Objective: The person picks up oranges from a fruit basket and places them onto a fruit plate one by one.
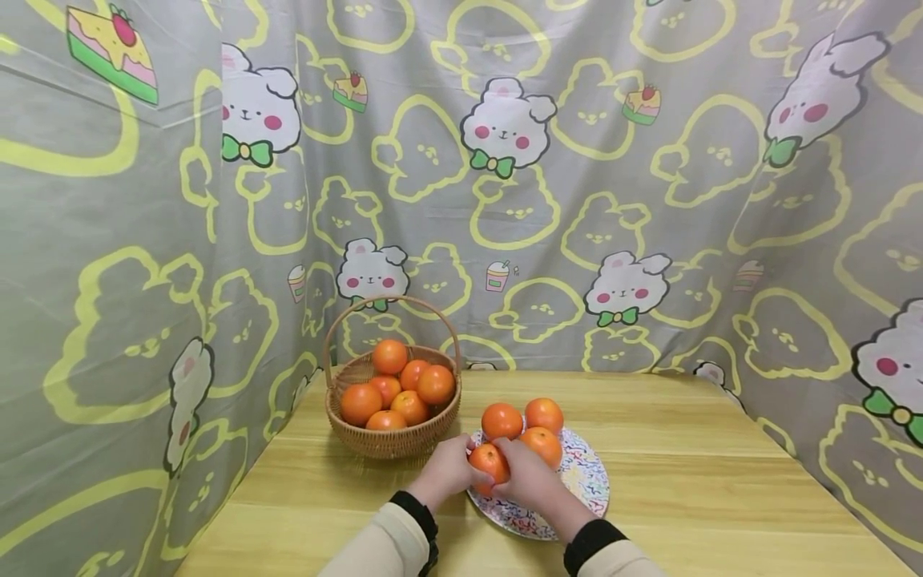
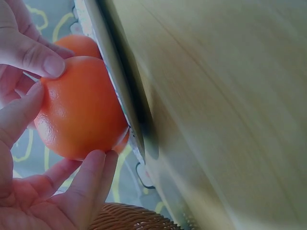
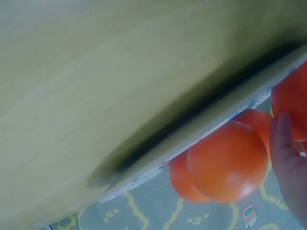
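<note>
An orange (image 1: 489, 465) sits at the near left of a round plate (image 1: 587, 481) with a colourful squiggle pattern. My left hand (image 1: 449, 473) holds its left side, and my right hand (image 1: 530, 478) grips it from the right. Seen from the left wrist, fingertips of both hands surround the orange (image 2: 84, 108), low against the plate. Three more oranges (image 1: 541, 446) rest on the plate behind it. In the right wrist view, fingers (image 3: 284, 148) lie along the held orange (image 3: 292, 103), with another orange (image 3: 228, 163) beside it.
A wicker basket (image 1: 392, 441) with a tall arched handle stands left of the plate, holding several oranges (image 1: 411, 407). Both stand on a wooden table (image 1: 692, 473). Patterned grey cloth (image 1: 519, 208) hangs behind and along both sides.
</note>
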The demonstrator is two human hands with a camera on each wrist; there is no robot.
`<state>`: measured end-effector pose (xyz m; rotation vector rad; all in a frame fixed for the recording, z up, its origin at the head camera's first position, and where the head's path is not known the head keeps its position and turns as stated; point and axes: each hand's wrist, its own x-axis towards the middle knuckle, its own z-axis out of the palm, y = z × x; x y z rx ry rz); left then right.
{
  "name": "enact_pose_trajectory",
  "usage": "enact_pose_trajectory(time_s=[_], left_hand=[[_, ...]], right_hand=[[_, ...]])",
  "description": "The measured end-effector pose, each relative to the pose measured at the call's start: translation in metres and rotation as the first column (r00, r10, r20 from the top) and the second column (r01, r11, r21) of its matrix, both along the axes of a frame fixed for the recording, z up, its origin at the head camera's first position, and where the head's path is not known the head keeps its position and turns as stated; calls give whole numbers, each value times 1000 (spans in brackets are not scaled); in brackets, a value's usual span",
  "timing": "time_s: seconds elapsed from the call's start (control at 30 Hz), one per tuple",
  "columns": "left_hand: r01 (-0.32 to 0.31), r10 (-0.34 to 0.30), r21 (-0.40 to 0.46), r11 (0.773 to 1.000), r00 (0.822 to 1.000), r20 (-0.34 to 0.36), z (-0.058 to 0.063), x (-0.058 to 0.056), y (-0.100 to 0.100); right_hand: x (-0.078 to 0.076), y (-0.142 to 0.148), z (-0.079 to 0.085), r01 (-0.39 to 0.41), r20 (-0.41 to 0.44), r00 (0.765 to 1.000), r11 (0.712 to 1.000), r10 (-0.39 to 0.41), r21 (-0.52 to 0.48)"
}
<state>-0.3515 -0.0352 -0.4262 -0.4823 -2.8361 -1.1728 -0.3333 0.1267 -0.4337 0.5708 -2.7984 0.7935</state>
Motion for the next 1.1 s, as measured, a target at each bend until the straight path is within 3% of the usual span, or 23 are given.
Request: enact_pose_trajectory(time_s=[0.6,1.1], left_hand=[[-37,31,-51,998,993,-111,-3,-7,3],[-46,42,-60,997,997,-70,6,-6,2]], right_hand=[[-4,-8,1,2,2,1000,1000,-2,21],[-4,-9,8,38,-36,999,998,-36,50]])
